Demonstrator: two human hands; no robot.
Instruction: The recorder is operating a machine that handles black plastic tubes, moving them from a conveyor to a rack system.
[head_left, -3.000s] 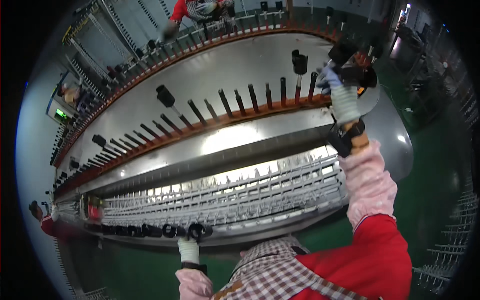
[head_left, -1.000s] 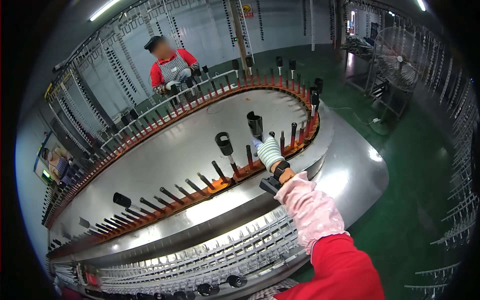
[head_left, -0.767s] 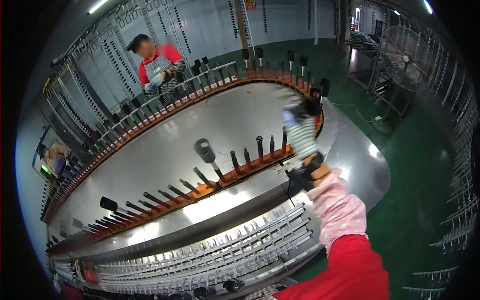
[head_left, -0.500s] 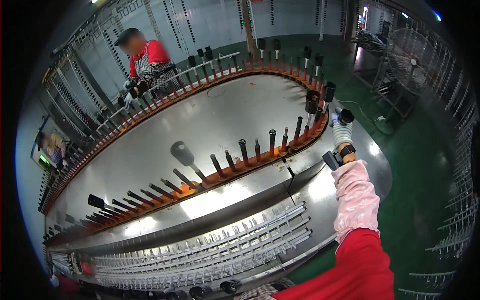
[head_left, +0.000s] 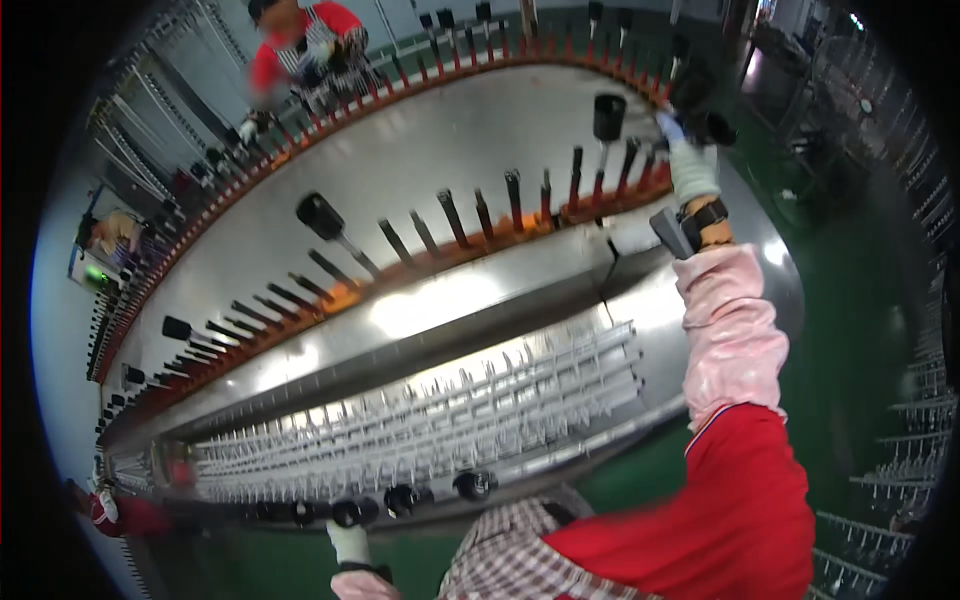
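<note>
Green factory floor (head_left: 860,330) surrounds a long oval machine with a bright steel top (head_left: 420,190). Around that top runs an orange track (head_left: 440,262) carrying a row of dark upright pegs (head_left: 513,190). Some pegs wear black caps: one capped peg (head_left: 608,118) stands near the right bend, another (head_left: 320,215) sits further left, and a third (head_left: 176,328) is toward the left end. On the near side of the machine lies a rack of pale metal rods (head_left: 450,410), and along its near rim sit several black knobs (head_left: 400,498).

At the right bend of the track, the right hand (head_left: 692,165), in a white glove with a dark band at the wrist, reaches out. Its fingers are curled around a black cap (head_left: 700,110), which is held at the pegs on the bend, just to the right of the capped peg; whether it already sits on a peg cannot be told. The arm wears a pink sleeve cover (head_left: 730,330) over a red sleeve.

Low at the near edge, the left hand (head_left: 350,543), also in a white glove, is just below the black knobs. Only part of it shows, and its fingers cannot be made out.

Across the machine, at the far side of the track, another person in a red top (head_left: 300,45) stands with hands at the pegs. At the far left a small screen glows green (head_left: 95,275).
</note>
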